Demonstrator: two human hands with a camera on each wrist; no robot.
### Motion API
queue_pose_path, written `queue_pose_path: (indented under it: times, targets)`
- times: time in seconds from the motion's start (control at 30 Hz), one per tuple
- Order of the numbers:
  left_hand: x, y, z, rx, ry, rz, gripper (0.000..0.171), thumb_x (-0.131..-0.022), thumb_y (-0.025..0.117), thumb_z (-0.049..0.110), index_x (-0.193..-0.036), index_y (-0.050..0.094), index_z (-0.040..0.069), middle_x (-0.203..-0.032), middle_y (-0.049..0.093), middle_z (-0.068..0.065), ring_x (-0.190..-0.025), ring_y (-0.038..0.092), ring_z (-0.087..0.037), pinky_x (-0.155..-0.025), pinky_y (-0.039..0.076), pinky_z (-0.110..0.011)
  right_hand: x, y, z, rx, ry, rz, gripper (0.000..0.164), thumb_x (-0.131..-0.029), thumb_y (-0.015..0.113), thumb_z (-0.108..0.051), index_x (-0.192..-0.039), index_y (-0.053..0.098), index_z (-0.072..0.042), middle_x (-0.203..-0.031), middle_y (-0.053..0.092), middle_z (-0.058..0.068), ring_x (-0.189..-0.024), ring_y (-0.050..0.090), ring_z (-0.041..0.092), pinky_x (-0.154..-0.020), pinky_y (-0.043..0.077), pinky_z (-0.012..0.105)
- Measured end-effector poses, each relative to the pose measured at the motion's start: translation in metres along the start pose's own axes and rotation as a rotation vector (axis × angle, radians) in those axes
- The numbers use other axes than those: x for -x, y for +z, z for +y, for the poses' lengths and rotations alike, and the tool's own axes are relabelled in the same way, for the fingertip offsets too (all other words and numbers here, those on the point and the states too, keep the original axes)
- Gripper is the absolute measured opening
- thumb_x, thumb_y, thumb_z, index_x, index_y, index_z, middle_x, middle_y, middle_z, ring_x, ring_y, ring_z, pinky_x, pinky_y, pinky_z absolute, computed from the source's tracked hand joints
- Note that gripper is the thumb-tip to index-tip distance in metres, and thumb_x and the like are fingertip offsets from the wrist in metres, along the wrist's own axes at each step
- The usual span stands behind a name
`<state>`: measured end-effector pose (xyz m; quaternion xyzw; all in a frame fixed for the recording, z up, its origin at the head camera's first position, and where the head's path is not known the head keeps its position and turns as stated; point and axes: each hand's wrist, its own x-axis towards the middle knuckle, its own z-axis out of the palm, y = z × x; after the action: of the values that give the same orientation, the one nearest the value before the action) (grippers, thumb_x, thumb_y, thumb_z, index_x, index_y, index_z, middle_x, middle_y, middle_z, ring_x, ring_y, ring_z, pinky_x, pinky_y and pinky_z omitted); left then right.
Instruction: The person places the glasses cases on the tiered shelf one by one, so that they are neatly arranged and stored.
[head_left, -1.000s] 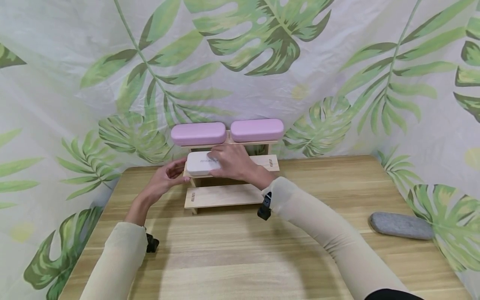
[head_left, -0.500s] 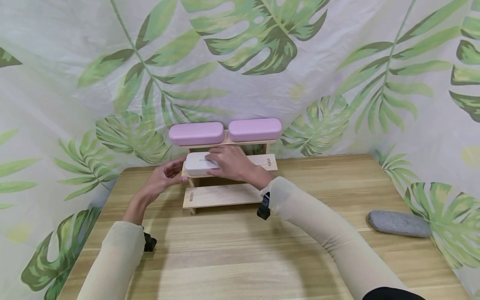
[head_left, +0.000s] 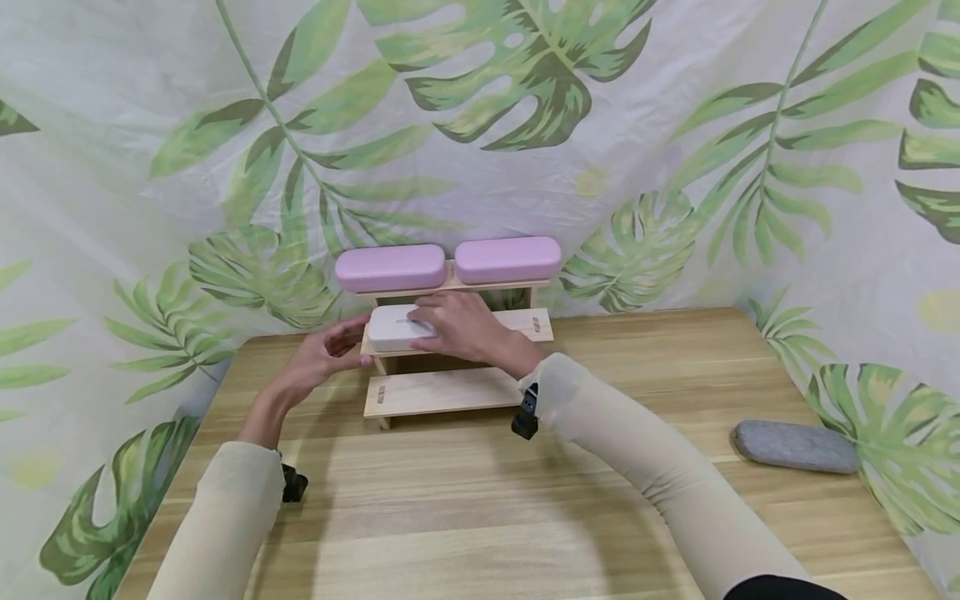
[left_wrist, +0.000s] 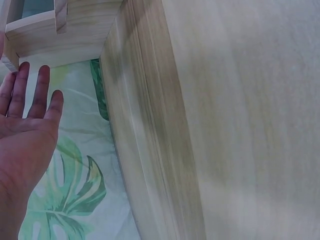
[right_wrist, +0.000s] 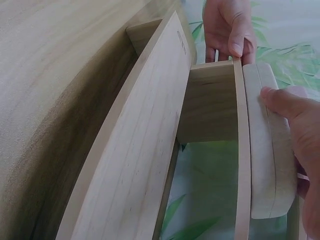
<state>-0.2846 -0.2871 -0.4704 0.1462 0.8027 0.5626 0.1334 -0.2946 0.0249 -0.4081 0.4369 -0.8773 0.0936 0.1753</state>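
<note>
A white glasses case point(head_left: 392, 328) with small dark lettering lies on the left part of the middle step of a wooden tiered rack point(head_left: 442, 392). My right hand point(head_left: 467, 325) grips this case from above, its thumb on the front side in the right wrist view; most of its other fingers are hidden there. At the rack's left end is my left hand point(head_left: 318, 362), its fingers point(left_wrist: 37, 97) extended and its thumb at the end of the middle step. Nothing is held in that hand.
Two pink glasses cases point(head_left: 390, 267) stand side by side on the top step. A grey glasses case point(head_left: 795, 446) lies near the right edge of the wooden table point(head_left: 450, 517). Leaf-patterned cloth point(head_left: 525, 192) hangs directly behind the rack.
The whole head view has shifted slightly to the left. Both hands and the white glasses case keep nearly the same places on the rack.
</note>
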Motion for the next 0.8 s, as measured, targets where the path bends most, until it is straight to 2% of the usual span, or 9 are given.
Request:
queue_pose_path:
  times: [0.37, 0.8]
  targets:
    - [-0.0007, -0.0013, 0.0001, -0.008, -0.014, -0.006, 0.083, -0.096, 0.081, 0.020, -0.164, 0.035, 0.004, -0.163, 0.044, -0.020, -0.154, 0.036, -0.039, -0.104, 0.049, -0.014, -0.0030, 0.0021, -0.0046, 0.001, -0.001, 0.008, 0.048, -0.095, 0.077, -0.052, -0.130, 0.076, -0.019, -0.138, 0.071, 0.005, -0.124, 0.069, 0.023, -0.095, 0.061, 0.040]
    - [-0.0002, -0.0017, 0.0016, -0.002, -0.029, -0.003, 0.083, -0.096, 0.081, 0.021, -0.164, 0.036, 0.004, -0.162, 0.044, -0.020, -0.151, 0.039, -0.040, -0.097, 0.053, -0.014, -0.0064, 0.0038, -0.0054, 0.002, 0.014, -0.016, 0.048, -0.097, 0.075, -0.053, -0.133, 0.075, -0.021, -0.142, 0.069, 0.004, -0.126, 0.068, 0.023, -0.091, 0.063, 0.038]
